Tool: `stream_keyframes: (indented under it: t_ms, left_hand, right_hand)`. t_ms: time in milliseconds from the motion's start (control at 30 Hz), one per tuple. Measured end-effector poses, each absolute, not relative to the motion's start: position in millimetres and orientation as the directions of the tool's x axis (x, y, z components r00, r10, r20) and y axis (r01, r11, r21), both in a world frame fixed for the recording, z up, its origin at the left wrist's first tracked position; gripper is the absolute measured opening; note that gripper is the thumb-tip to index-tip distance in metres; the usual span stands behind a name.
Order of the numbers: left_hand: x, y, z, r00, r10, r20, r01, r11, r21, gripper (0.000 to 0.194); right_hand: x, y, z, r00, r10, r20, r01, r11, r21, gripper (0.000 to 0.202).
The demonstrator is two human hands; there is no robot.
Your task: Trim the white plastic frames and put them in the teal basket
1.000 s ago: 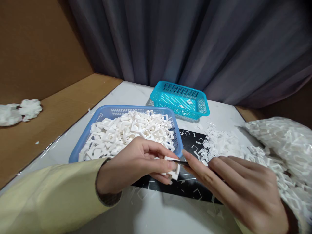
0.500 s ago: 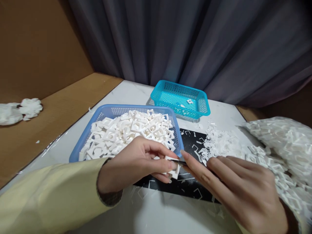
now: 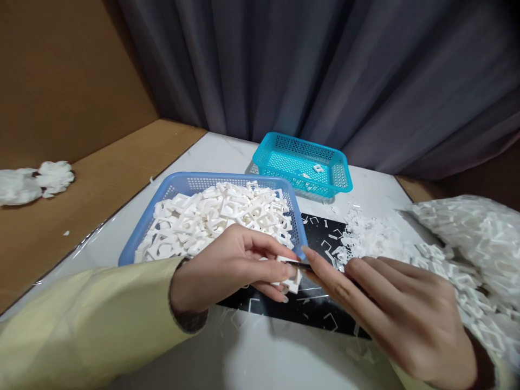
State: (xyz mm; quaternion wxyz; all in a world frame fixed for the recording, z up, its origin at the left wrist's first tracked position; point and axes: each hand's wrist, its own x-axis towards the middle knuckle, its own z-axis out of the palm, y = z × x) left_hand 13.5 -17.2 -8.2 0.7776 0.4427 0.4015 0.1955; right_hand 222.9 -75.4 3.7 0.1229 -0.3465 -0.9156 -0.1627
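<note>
Between the thumb and fingers of my left hand point(image 3: 239, 265) is a small white plastic piece point(image 3: 294, 283). My right hand point(image 3: 390, 309) grips a thin dark blade-like tool point(image 3: 299, 265), its index finger stretched along it and the tip against the white piece. The tool's handle is hidden in my palm. Just behind my left hand stands a blue basket point(image 3: 136, 238) heaped with white frame-shaped pieces point(image 3: 227, 208). Under both hands lies a black mat point(image 3: 280, 311) with thin white scraps on it.
A turquoise basket point(image 3: 276, 162) with a few bits stands farther back. White scraps point(image 3: 374, 235) are piled right of the mat. A clear bag point(image 3: 479, 227) of white pieces sits at the right, with loose ones beside it. Cardboard point(image 3: 109, 157) borders the left side.
The view has shifted slightly. My left hand still holds the white piece, which is tilted a little differently, with the dark tool still against it.
</note>
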Motion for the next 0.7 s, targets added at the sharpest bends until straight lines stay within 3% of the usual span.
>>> stream_keyframes:
  t_ms: [700]
  left_hand:
    - [12.1,-14.6,-16.6,0.621,0.645,-0.445,0.056,0.530,0.846,0.015]
  right_hand:
    - [221.0,-74.8,2.3,-0.745,0.596,0.300,0.662,0.717,0.217,0.043]
